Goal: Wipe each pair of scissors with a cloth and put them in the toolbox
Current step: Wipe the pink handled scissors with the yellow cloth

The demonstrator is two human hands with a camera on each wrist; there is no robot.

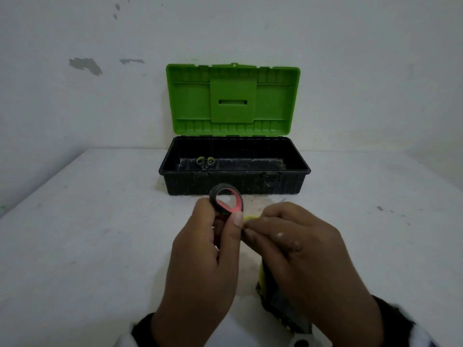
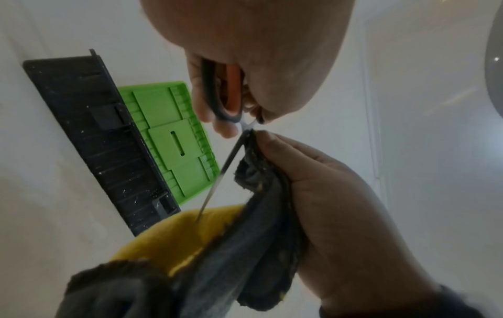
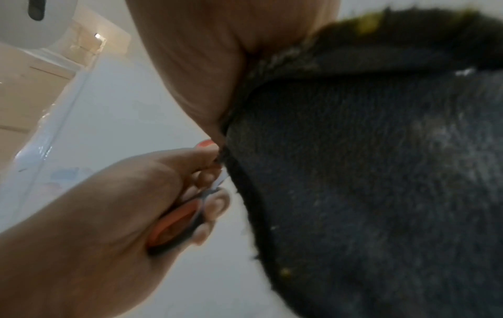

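Observation:
My left hand [image 1: 224, 222] grips a pair of scissors by its black-and-red handle [image 1: 226, 199], one loop sticking up above the fingers. In the left wrist view the thin blade [image 2: 226, 167] points down towards the cloth. My right hand [image 1: 253, 227] pinches a yellow and dark grey cloth [image 1: 263, 279] around the blade close to the pivot, and the rest of the cloth [image 2: 258, 247] hangs below. The black toolbox [image 1: 225, 187] stands open behind the hands with its green lid [image 1: 233, 98] upright. A green-handled pair of scissors [image 1: 206, 161] lies inside at the left.
The toolbox sits at the back of a white table [image 1: 87, 234] against a pale wall [image 1: 100, 33]. Bare tabletop lies to the left and right of my hands. Dark sleeve cuffs show at both wrists.

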